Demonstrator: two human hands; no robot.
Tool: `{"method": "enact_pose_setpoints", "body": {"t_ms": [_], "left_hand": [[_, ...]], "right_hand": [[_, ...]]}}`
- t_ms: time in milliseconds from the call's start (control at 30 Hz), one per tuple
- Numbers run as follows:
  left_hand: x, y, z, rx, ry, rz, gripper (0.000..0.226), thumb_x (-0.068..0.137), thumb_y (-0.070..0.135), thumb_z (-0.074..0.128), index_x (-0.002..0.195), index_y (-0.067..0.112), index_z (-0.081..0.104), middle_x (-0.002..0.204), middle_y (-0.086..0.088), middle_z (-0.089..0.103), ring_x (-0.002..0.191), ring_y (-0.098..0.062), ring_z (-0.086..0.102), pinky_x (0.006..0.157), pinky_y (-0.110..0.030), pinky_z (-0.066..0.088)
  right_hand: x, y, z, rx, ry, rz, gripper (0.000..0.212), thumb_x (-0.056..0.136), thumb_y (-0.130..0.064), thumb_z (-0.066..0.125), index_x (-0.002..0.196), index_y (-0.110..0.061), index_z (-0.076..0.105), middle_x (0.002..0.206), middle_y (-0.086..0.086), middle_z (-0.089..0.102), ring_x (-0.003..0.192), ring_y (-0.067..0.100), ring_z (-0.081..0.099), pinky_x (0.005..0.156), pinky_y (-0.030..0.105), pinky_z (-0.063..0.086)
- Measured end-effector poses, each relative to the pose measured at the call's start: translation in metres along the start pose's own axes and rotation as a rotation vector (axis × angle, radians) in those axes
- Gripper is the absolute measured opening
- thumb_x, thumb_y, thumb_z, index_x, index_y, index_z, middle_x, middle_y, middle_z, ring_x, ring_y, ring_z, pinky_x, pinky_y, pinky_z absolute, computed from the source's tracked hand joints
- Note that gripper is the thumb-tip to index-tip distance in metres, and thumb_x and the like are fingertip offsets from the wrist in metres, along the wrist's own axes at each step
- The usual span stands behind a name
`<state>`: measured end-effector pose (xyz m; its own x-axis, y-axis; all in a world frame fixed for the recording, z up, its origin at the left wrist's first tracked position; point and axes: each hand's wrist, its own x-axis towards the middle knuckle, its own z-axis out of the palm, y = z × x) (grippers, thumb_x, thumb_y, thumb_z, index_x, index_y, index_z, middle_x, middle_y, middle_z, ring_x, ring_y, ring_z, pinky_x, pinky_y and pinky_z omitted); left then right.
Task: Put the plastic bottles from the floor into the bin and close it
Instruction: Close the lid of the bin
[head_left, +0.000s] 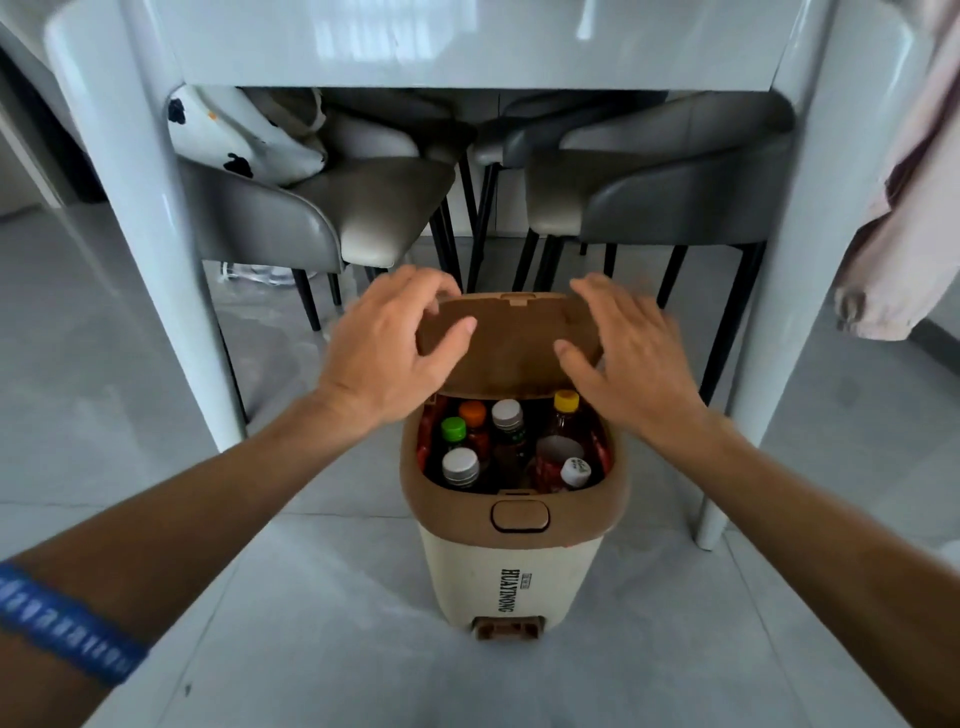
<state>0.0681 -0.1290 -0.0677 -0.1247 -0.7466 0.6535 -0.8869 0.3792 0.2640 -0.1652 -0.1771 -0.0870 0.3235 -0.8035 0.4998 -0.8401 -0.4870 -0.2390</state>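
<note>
Your left hand (387, 348) and right hand (631, 353) rest on the raised brown lid (511, 345), one at each side, each grip wide with fingers spread, clasping nothing. The bin (511, 577) stands on the floor (311, 597) near you; capped bottles (508, 434) stand upright inside.

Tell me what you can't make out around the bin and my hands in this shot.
- Head view: the left hand fingertips curl behind the lid, so their grip is hidden.
- The right hand is motion-blurred; contact with the lid is unclear.
- The bottles show mainly caps; the bin rim hides their bodies.
- The floor behind the bin is blocked by it.
</note>
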Motion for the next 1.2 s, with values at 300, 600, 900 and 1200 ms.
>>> {"method": "enact_pose_setpoints", "body": {"t_ms": [300, 600, 900, 1200], "left_hand": [[-0.075, 0.002, 0.034, 0.174, -0.213, 0.081, 0.053, 0.094, 0.054, 0.043, 0.115, 0.010, 0.065, 0.109, -0.007, 0.064, 0.099, -0.028, 0.056, 0.089, -0.041, 0.041], [-0.132, -0.009, 0.049, 0.144, -0.398, 0.078, 0.053, 0.094, 0.053, 0.044, 0.116, 0.011, 0.067, 0.118, -0.008, 0.063, 0.104, -0.027, 0.056, 0.093, -0.044, 0.045], [-0.139, -0.012, 0.065, 0.120, -0.348, 0.039, 0.054, 0.090, 0.053, 0.049, 0.113, 0.009, 0.068, 0.119, -0.012, 0.065, 0.099, -0.031, 0.056, 0.087, -0.046, 0.048], [-0.131, -0.011, 0.055, 0.069, -0.408, 0.064, 0.054, 0.091, 0.055, 0.047, 0.113, 0.009, 0.067, 0.118, -0.011, 0.064, 0.102, -0.026, 0.054, 0.086, -0.044, 0.051]], "right_hand": [[-0.069, 0.000, 0.020, -0.032, -0.025, -0.158, 0.032, 0.090, -0.041, 0.049, 0.113, -0.020, 0.056, 0.112, 0.000, 0.062, 0.098, 0.022, 0.056, 0.086, 0.038, 0.041], [-0.114, 0.002, 0.052, -0.006, -0.060, -0.262, 0.023, 0.089, -0.035, 0.056, 0.099, -0.017, 0.066, 0.105, -0.001, 0.066, 0.089, 0.022, 0.059, 0.077, 0.038, 0.045], [-0.122, -0.002, 0.066, 0.028, -0.013, -0.177, 0.030, 0.091, -0.043, 0.051, 0.101, -0.019, 0.067, 0.108, -0.001, 0.065, 0.093, 0.021, 0.056, 0.083, 0.034, 0.037], [-0.110, -0.013, 0.059, 0.124, -0.023, -0.105, 0.013, 0.084, -0.027, 0.057, 0.083, -0.022, 0.069, 0.092, -0.008, 0.067, 0.081, 0.016, 0.056, 0.074, 0.034, 0.042]]}}
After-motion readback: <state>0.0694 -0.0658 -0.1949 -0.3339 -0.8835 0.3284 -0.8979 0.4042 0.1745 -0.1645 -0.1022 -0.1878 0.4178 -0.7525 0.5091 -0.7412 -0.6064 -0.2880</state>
